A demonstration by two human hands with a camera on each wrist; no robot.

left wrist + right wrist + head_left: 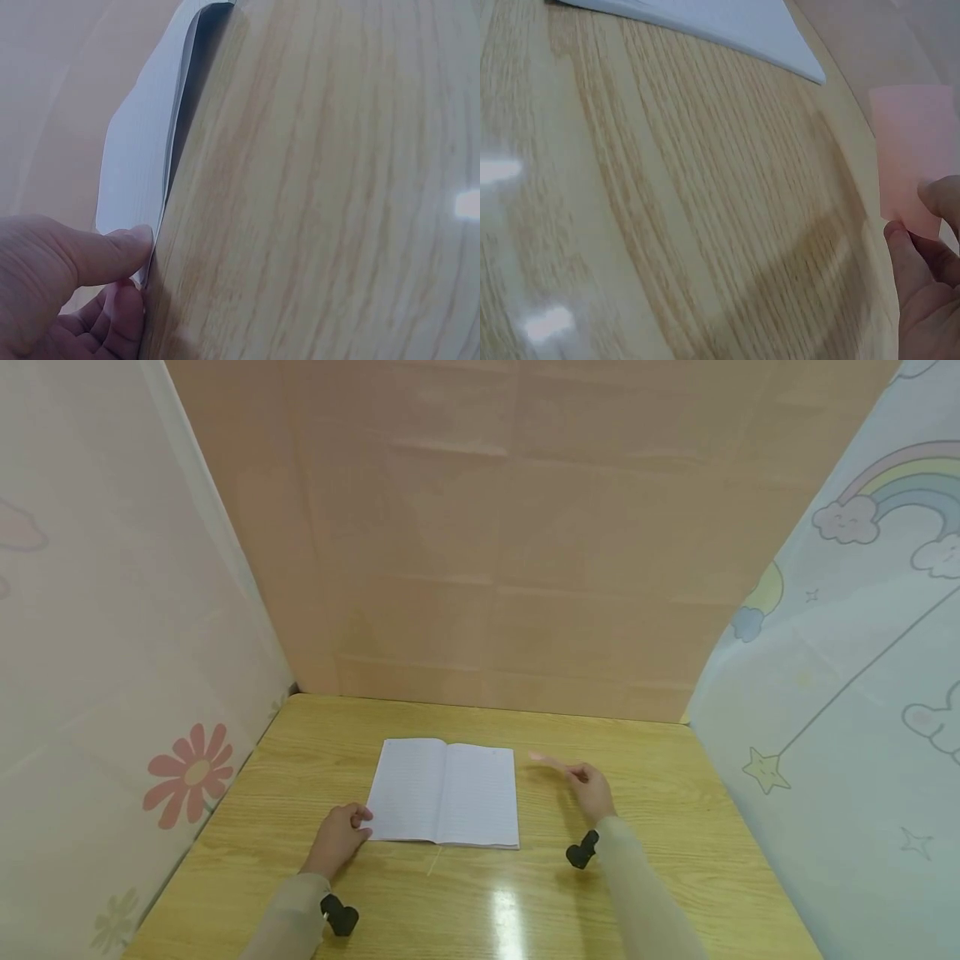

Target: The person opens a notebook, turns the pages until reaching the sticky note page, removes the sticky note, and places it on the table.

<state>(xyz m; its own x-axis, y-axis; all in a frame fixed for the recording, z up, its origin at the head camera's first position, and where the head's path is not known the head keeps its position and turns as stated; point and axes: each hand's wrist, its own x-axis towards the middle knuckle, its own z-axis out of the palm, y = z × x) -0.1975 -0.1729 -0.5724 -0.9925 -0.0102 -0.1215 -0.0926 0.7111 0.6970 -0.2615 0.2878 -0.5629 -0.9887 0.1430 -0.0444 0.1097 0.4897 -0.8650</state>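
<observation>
An open notebook (480,793) with lined white pages lies flat on the table. At its lower left corner my left hand (339,837) pinches the edge, the thumb (120,251) on the page and the other fingers curled at the side and partly hidden. To the right of the notebook, my right hand (591,789) holds a small pink sticky note (911,154) by one end between thumb and fingers. The note is raised off the table and points toward the notebook's upper right corner, apart from it.
The wooden table (645,752) has a light grain and a bright reflection near the front. A thin ribbon (434,860) sticks out below the notebook's spine. A plain brown backdrop (487,543) stands behind, with patterned sheets at the left and right.
</observation>
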